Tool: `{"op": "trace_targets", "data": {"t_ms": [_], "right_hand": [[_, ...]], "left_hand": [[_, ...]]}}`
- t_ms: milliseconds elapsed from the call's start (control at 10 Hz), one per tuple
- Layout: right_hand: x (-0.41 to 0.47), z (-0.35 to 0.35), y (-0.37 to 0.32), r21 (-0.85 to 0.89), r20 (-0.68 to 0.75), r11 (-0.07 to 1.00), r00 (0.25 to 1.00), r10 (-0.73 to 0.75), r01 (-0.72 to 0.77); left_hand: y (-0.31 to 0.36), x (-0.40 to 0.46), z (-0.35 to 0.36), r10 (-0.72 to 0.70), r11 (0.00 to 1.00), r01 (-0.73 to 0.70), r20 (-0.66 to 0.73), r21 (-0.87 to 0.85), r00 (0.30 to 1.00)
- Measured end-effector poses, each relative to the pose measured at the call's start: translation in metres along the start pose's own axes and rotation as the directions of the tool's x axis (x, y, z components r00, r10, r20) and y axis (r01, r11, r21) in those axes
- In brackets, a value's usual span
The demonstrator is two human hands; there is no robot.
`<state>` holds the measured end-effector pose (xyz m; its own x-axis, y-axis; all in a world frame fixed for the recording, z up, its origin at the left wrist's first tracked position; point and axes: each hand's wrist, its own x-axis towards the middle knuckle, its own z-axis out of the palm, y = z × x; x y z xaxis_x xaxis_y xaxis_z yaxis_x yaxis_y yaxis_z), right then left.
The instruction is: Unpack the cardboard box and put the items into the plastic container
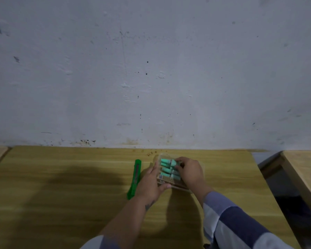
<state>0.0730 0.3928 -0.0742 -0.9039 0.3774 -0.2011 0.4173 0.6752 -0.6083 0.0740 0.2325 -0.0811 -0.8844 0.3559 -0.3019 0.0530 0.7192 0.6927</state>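
Two hands at work on one wooden table (61,177), set against a scuffed grey wall (151,69). Item: small cardboard box (166,179), brown, sitting inside a clear plastic container (196,189) near the table's far edge. Item: several mint-green pieces (166,165), lying side by side on top of the box. My left hand (149,184) is pressed flat against the box's left side, thumb along its near edge. My right hand (190,172) curls over the right side, fingertips pinching one green piece. Item: green utility knife (136,177), lying just left of my left hand. Sleeves striped blue and white.
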Motion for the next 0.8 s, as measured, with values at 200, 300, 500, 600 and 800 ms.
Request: {"op": "trace_targets", "data": {"t_ms": [200,300,500,600,800], "right_hand": [[0.01,0.0,-0.002,-0.036,0.05,0.999,0.999,0.002,-0.001],[0.01,0.007,-0.003,0.005,0.034,0.999,0.998,0.051,-0.051],[0.016,0.008,-0.007,0.101,-0.081,0.985,0.985,0.151,-0.143],[0.021,0.003,-0.005,0.074,0.014,0.995,0.998,0.068,-0.069],[-0.026,-0.014,-0.008,0.062,-0.114,0.988,0.984,-0.136,0.144]], "left_hand": [[0.0,0.001,0.002,0.008,1.0,-0.008,-0.024,-0.014,1.0],[0.0,-0.001,0.003,0.012,0.999,-0.013,-0.035,-0.041,0.999],[0.002,0.001,0.004,-0.001,0.999,-0.002,-0.084,-0.043,0.996],[0.003,0.002,0.008,-0.025,0.999,0.022,-0.105,-0.033,0.994],[0.008,-0.013,-0.007,-0.003,0.987,-0.011,-0.086,-0.161,0.996]]}}
